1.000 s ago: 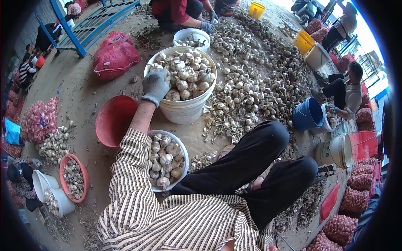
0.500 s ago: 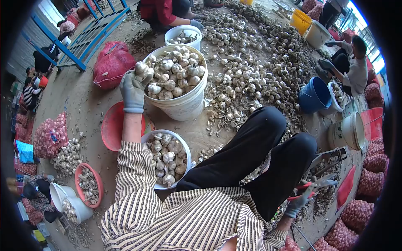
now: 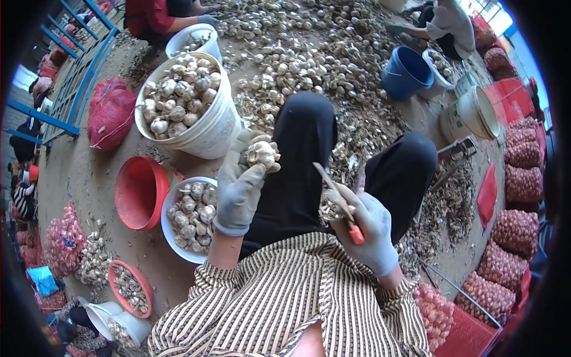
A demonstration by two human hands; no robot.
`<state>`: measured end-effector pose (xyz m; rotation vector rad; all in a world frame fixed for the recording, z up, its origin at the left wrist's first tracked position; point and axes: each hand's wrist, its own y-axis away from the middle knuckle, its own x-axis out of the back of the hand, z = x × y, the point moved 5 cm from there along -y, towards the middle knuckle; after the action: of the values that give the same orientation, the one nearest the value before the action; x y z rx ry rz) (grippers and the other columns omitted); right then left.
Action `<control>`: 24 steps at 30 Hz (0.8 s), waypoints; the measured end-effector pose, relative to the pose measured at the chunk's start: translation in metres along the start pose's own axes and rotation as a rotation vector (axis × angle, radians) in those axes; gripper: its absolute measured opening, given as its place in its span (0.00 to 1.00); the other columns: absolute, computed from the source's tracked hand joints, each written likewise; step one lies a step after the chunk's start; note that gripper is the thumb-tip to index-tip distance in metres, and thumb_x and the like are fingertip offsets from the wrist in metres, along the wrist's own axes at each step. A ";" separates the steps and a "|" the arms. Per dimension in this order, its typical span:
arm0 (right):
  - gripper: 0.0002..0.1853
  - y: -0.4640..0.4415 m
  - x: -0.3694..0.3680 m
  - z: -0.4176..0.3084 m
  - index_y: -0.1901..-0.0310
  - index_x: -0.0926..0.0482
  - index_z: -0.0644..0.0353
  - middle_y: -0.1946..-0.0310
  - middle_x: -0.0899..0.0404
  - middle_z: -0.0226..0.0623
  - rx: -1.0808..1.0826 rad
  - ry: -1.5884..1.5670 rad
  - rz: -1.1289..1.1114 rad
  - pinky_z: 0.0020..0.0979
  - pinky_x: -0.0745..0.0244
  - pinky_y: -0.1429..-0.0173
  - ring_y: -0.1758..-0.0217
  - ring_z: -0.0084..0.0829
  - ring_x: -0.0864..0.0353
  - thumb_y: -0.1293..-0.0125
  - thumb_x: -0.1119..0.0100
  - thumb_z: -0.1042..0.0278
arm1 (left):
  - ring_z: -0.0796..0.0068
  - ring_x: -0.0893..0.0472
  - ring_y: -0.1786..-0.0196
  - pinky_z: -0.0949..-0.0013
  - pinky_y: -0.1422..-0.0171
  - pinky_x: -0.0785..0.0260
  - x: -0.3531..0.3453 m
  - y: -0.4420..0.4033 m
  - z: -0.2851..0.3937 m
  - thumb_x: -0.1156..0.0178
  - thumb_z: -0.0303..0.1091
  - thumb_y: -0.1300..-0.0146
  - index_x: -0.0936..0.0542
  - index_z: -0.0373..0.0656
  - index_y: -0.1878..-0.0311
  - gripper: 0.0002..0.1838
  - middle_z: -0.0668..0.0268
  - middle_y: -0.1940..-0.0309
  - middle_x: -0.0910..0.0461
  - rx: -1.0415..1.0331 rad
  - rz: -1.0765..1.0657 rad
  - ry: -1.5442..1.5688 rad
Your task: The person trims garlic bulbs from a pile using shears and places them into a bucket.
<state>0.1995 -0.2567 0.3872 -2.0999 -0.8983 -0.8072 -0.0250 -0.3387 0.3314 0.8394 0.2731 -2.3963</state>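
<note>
My left hand [image 3: 239,190], in a grey glove, holds a garlic bulb [image 3: 262,154] between thumb and fingers in front of my knee. To its right, my gloved right hand [image 3: 370,229] grips a tool with metal blades and a red handle [image 3: 355,234], its tip pointing up and left. The two hands are apart. A white bucket heaped with garlic [image 3: 222,122] stands beyond my left hand, and a white basin of bulbs [image 3: 172,235] sits just left of my wrist.
An empty red bucket [image 3: 141,193] and a red net sack [image 3: 112,113] are on the left. Loose garlic [image 3: 309,59] covers the ground ahead. A blue bucket [image 3: 406,72] and white buckets [image 3: 470,116] stand at right. Co-workers [image 3: 449,27] crouch ahead; filled net sacks [image 3: 520,232] line the right edge.
My left hand has moved from the heaped bucket toward my lap with a bulb. My right hand has risen from low at the right to my front with the red-handled tool. The view has shifted.
</note>
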 end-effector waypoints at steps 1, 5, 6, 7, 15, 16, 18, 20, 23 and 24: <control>0.33 -0.003 -0.001 -0.002 0.37 0.22 0.63 0.67 0.21 0.37 0.005 0.079 -0.012 0.38 0.25 0.61 0.66 0.39 0.19 0.46 0.25 0.66 | 0.64 0.19 0.39 0.64 0.35 0.22 -0.004 0.003 0.001 0.41 0.20 0.31 0.45 0.33 0.21 0.38 0.48 0.36 0.25 -0.047 -0.020 -0.254; 0.35 -0.003 -0.009 0.007 0.34 0.24 0.58 0.65 0.26 0.31 0.025 0.372 -0.048 0.37 0.31 0.59 0.61 0.33 0.23 0.43 0.25 0.59 | 0.70 0.17 0.45 0.69 0.42 0.20 -0.020 0.019 0.005 0.25 0.27 0.39 0.56 0.34 0.18 0.56 0.53 0.42 0.21 -0.233 0.016 -0.679; 0.35 -0.002 -0.011 0.010 0.33 0.25 0.58 0.65 0.26 0.31 0.018 0.374 -0.042 0.37 0.31 0.58 0.61 0.33 0.23 0.43 0.25 0.59 | 0.70 0.17 0.46 0.69 0.43 0.20 -0.023 0.022 0.005 0.22 0.33 0.41 0.56 0.34 0.18 0.59 0.53 0.43 0.20 -0.297 -0.003 -0.725; 0.35 -0.001 -0.013 0.011 0.33 0.25 0.57 0.64 0.26 0.31 0.010 0.375 -0.039 0.37 0.31 0.58 0.61 0.33 0.23 0.43 0.25 0.59 | 0.70 0.16 0.47 0.70 0.43 0.20 -0.026 0.025 0.005 0.20 0.39 0.43 0.55 0.34 0.18 0.62 0.54 0.44 0.20 -0.360 -0.021 -0.772; 0.34 0.006 -0.018 0.019 0.33 0.24 0.55 0.71 0.27 0.29 0.028 0.461 -0.103 0.37 0.31 0.60 0.66 0.32 0.23 0.42 0.28 0.59 | 0.70 0.17 0.50 0.69 0.44 0.22 -0.047 0.039 -0.004 0.15 0.42 0.52 0.55 0.33 0.18 0.69 0.57 0.49 0.19 -0.577 -0.095 -1.113; 0.34 0.008 -0.017 0.023 0.33 0.24 0.55 0.71 0.27 0.29 0.022 0.465 -0.101 0.37 0.31 0.60 0.66 0.32 0.23 0.42 0.28 0.59 | 0.70 0.17 0.50 0.68 0.44 0.22 -0.052 0.040 0.000 0.14 0.41 0.53 0.54 0.33 0.18 0.69 0.57 0.49 0.19 -0.599 -0.097 -1.152; 0.32 0.010 -0.015 0.030 0.33 0.23 0.54 0.75 0.28 0.27 0.041 0.483 -0.120 0.35 0.31 0.64 0.71 0.30 0.23 0.41 0.29 0.60 | 0.71 0.17 0.50 0.68 0.43 0.22 -0.051 0.044 -0.002 0.14 0.40 0.54 0.54 0.34 0.18 0.70 0.58 0.51 0.19 -0.561 -0.085 -1.115; 0.30 0.007 -0.009 0.038 0.35 0.22 0.54 0.76 0.26 0.28 0.087 0.405 -0.068 0.35 0.30 0.66 0.73 0.31 0.21 0.40 0.30 0.61 | 0.72 0.17 0.51 0.71 0.45 0.21 -0.049 0.044 -0.004 0.14 0.37 0.53 0.53 0.34 0.18 0.68 0.58 0.50 0.19 -0.489 -0.094 -1.026; 0.24 0.007 -0.010 0.049 0.37 0.21 0.60 0.72 0.20 0.33 0.022 0.078 0.055 0.33 0.26 0.66 0.73 0.32 0.19 0.35 0.32 0.70 | 0.76 0.17 0.51 0.76 0.48 0.21 -0.042 0.032 0.003 0.17 0.30 0.50 0.48 0.31 0.20 0.60 0.60 0.50 0.19 -0.165 0.020 -0.572; 0.23 0.012 -0.013 0.058 0.36 0.23 0.63 0.72 0.21 0.34 0.040 -0.107 0.159 0.29 0.26 0.66 0.73 0.29 0.20 0.33 0.35 0.76 | 0.77 0.17 0.51 0.75 0.47 0.21 -0.032 0.026 0.013 0.21 0.27 0.46 0.44 0.32 0.21 0.54 0.61 0.49 0.19 -0.189 0.039 -0.612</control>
<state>0.2169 -0.2214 0.3408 -2.1642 -0.7842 -0.5953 0.0045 -0.3501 0.3617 0.0090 0.2263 -2.4117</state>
